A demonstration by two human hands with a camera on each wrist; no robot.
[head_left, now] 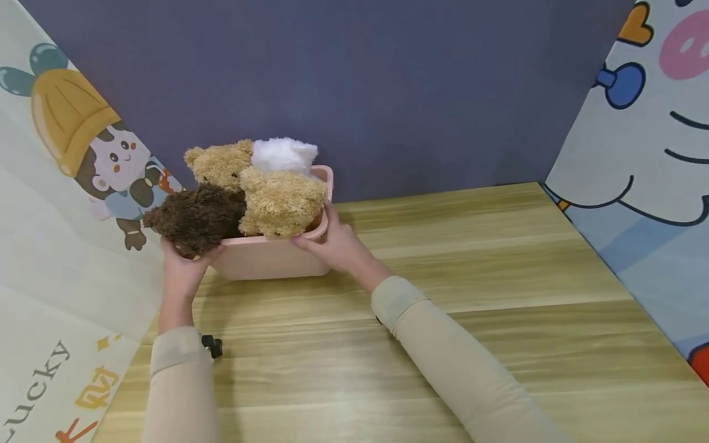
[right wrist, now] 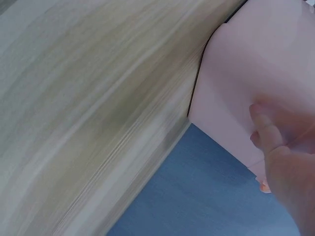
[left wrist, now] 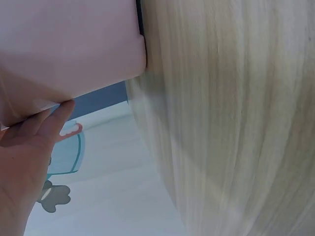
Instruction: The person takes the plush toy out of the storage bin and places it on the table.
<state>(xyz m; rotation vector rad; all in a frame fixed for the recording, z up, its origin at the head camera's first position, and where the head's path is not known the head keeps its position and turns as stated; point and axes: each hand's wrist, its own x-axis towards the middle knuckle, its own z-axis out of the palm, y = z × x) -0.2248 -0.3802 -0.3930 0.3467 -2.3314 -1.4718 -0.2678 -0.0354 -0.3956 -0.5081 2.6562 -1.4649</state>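
A pink plastic storage bin (head_left: pixel 271 258) stands on the wooden table, filled with fluffy plush toys. Inside are a dark brown plush (head_left: pixel 196 215) at front left, a tan plush (head_left: pixel 284 203) at front right, another tan plush (head_left: pixel 218 163) behind, and a white plush (head_left: pixel 285 154) at the back. My left hand (head_left: pixel 185 267) grips the bin's left end, with fingertips against its outer wall in the left wrist view. At the right front corner my right hand (head_left: pixel 343 243) holds the rim, its thumb along the front and its fingers on the end wall (right wrist: pixel 226 98).
A dark blue panel (head_left: pixel 354 92) rises close behind the bin. White printed panels flank the table (head_left: pixel 471 258); the left panel (head_left: pixel 111 289) is near my left hand. A small black object (head_left: pixel 212 346) shows beside my left sleeve.
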